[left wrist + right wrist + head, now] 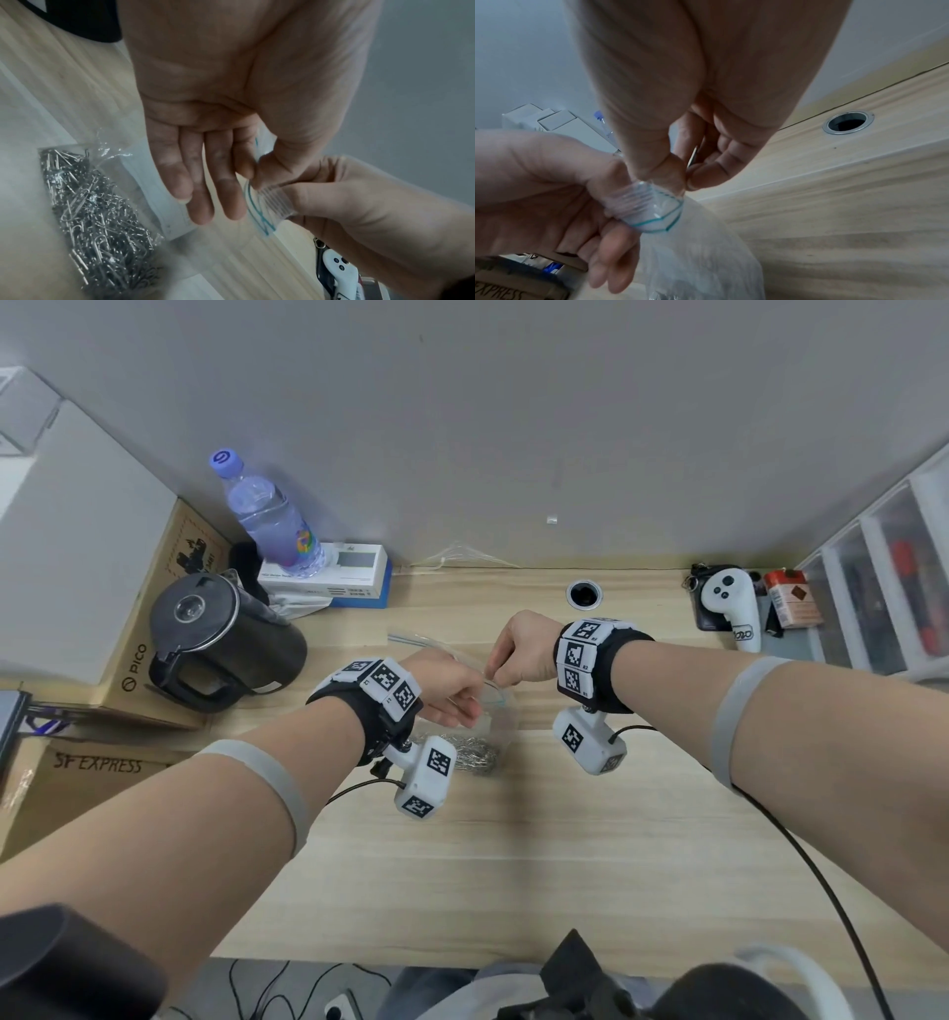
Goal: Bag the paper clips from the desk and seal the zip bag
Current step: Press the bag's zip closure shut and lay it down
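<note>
A clear zip bag (pixel 500 711) with a teal line along its mouth hangs over the middle of the wooden desk (pixel 513 839). A heap of silver paper clips (pixel 472 755) fills its bottom, which rests on the desk. The clips (pixel 97 223) show through the plastic in the left wrist view. My left hand (pixel 472 703) pinches the bag's top edge (pixel 257 162) between thumb and forefinger, its other fingers straight. My right hand (pixel 495 672) pinches the ribbed strip (pixel 275 201) right beside it. In the right wrist view both thumbs sit on the strip (pixel 639 201).
A second clear bag (pixel 416 642) lies flat just behind the hands. A black kettle (pixel 221 639), a water bottle (pixel 267 516) and boxes stand at the left. A cable hole (pixel 584 594), a white controller (pixel 732 603) and plastic drawers (pixel 883 572) are at the back right.
</note>
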Available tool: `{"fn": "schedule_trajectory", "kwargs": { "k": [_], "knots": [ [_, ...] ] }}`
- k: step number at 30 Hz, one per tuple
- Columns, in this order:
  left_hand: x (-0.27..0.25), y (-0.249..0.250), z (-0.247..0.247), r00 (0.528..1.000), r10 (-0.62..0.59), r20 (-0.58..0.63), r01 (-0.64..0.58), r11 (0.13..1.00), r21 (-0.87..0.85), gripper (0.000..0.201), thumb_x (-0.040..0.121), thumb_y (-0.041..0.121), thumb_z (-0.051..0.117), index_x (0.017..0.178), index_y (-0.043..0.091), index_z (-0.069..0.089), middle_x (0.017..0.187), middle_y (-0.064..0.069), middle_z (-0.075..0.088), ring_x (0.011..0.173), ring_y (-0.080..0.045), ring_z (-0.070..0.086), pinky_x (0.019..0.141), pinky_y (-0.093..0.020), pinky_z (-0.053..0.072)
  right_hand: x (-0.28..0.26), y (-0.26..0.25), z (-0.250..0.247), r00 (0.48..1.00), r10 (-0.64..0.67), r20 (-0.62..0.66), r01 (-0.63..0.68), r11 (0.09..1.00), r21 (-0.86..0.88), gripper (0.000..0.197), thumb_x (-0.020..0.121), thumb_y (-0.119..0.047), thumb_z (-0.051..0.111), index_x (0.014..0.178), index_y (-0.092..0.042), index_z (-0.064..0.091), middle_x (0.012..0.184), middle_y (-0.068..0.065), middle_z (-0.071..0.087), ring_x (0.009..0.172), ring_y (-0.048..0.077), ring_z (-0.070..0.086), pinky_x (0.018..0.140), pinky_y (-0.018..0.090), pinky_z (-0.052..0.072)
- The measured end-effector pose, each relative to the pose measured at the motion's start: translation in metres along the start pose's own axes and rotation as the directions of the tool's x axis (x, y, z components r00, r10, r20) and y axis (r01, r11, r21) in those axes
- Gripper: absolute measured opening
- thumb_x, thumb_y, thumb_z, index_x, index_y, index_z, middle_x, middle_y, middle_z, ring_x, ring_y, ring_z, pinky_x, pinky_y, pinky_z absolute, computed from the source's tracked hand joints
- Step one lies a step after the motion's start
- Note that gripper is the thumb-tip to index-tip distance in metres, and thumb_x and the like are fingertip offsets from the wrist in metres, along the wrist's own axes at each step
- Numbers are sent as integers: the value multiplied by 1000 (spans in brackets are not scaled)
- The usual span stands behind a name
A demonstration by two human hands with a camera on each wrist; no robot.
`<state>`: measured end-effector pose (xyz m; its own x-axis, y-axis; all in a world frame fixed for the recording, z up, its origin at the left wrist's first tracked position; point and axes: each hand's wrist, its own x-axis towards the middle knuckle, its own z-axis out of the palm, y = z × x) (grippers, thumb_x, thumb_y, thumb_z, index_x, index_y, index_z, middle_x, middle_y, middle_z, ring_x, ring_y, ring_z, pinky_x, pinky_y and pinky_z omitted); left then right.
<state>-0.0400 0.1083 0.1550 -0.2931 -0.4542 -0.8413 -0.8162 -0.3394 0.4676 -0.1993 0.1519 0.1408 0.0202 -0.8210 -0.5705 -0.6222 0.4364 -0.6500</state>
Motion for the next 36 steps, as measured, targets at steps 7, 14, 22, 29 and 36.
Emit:
{"fn": "schedule_trajectory", "kwargs": {
  "k": [7,14,22,29,36],
  "knots": [
    [5,0,-4,998,-19,-67,12,995,-101,16,91,14,61,76,10,57,72,-8,75,69,-23,72,70,-30,56,-1,-1,-3,982,-99,-163,108,993,53,11,75,-7,74,81,-16,77,72,-9,69,65,4,61,71,21,53],
    [8,4,-3,997,-22,-75,11,990,-141,18,94,17,61,78,10,56,77,-8,70,66,-21,67,68,-31,53,2,-2,3,937,-213,-276,218,976,-15,38,75,0,64,61,-35,67,79,-2,73,74,17,69,76,33,59],
    [10,4,-2,997,-45,-70,33,985,-170,16,93,17,63,80,11,57,76,-8,71,65,-20,67,65,-29,53,3,-2,7,890,-355,-288,322,934,-156,30,76,7,58,75,-17,76,87,1,71,78,20,66,78,34,55],
    [14,1,-2,997,-40,-59,28,980,-196,15,96,17,61,83,10,58,79,-8,70,69,-19,66,65,-28,52,3,-2,6,867,-444,-227,389,887,-250,16,76,-2,67,80,-13,78,86,3,72,74,14,61,73,26,49],
    [16,-2,-7,999,-13,-47,2,976,-218,15,99,20,60,87,10,60,82,-7,70,72,-18,65,66,-26,52,-5,-13,-3,884,-428,-190,358,879,-317,11,81,-17,71,89,-21,79,89,-5,75,80,12,67,76,28,53]
  ]
}}
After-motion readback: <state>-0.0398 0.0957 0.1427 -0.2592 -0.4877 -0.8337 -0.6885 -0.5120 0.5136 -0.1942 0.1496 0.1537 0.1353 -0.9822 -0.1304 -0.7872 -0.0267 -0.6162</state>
